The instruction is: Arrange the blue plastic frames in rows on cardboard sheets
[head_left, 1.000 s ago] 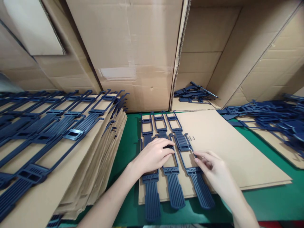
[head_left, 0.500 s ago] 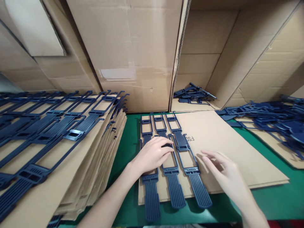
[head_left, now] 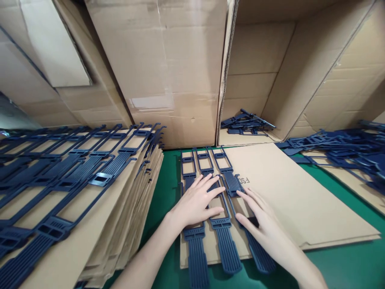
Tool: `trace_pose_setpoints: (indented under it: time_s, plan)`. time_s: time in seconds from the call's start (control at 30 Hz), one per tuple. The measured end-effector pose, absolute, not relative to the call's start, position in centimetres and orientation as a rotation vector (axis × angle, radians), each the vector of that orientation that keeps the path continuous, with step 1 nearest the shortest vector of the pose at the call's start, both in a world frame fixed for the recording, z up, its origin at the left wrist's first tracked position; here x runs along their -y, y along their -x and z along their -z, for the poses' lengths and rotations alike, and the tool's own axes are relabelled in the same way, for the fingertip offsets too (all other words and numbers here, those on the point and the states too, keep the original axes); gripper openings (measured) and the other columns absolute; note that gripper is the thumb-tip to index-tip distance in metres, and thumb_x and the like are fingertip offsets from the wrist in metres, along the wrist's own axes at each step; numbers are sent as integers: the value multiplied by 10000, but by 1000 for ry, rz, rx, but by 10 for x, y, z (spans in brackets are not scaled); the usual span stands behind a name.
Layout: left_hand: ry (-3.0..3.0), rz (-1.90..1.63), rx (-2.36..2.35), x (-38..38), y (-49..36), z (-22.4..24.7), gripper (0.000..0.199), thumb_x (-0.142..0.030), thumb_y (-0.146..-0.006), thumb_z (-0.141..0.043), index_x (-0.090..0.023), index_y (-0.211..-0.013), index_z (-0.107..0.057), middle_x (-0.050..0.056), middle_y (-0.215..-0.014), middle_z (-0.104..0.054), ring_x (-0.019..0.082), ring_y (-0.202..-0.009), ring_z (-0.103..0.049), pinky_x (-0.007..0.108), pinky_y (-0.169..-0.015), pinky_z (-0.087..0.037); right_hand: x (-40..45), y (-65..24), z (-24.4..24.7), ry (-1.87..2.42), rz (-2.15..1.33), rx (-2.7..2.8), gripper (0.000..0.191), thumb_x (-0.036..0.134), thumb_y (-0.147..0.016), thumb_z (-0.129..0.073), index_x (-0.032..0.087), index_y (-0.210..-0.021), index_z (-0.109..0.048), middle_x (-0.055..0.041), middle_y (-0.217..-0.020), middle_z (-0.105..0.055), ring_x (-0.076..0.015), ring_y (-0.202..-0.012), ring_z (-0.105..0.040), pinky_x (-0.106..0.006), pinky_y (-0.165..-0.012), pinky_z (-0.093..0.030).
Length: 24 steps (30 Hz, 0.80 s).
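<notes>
Several dark blue plastic frame pieces with ribbed paddle ends lie in columns on a cardboard sheet (head_left: 300,188), their near ends overhanging its front edge. My left hand (head_left: 197,200) rests with fingers spread across the left and middle columns, covering part of the middle frame piece (head_left: 227,249). Over the right column is my right hand (head_left: 260,218), its thumb and fingers apart, touching or just above the right frame piece (head_left: 231,184). Part of that piece is hidden under the palm.
At left stands a stack of cardboard sheets (head_left: 129,216) layered with similar blue pieces (head_left: 100,178). A loose heap of blue pieces (head_left: 345,152) lies at right. Behind, an open cardboard box (head_left: 258,52) holds more pieces (head_left: 245,122). The table (head_left: 339,261) is green.
My right hand has moved left onto the right column of frame pieces. My left hand's fingers have spread out flatter. The view has shifted slightly.
</notes>
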<state>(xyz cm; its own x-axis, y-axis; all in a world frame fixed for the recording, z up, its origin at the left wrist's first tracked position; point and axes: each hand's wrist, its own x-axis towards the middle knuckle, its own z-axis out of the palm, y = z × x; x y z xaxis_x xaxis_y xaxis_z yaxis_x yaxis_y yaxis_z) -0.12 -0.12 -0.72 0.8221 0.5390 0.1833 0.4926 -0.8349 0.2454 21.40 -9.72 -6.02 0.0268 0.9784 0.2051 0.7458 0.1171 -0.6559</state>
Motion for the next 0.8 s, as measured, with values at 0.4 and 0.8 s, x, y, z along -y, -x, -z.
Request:
trace_pose_setpoints:
  time_s: [0.4, 0.8]
  plan:
    - [-2834, -377, -819, 3, 1, 6, 547, -406, -831, -629, -244, -1330, -472, 122, -1472, -360, 296, -1377, -284, 547, -1114, -214, 95, -209, 62, 1677, -432, 1791, 497, 502, -885, -480, 283, -1330, -491, -54, -1459, -380, -282, -1380, -254, -540, -1107, -256]
    - [-2330, -940, -1459, -7, 6, 6, 491, -374, -929, -459, -249, -1383, -323, 167, -1530, -126, 392, -1411, -64, 696, -1042, -105, 121, -405, 89, 2439, -117, 1142, 867, 684, -769, -454, 56, -1365, -439, -298, -1290, -492, -457, -1176, -467, -532, -901, -376]
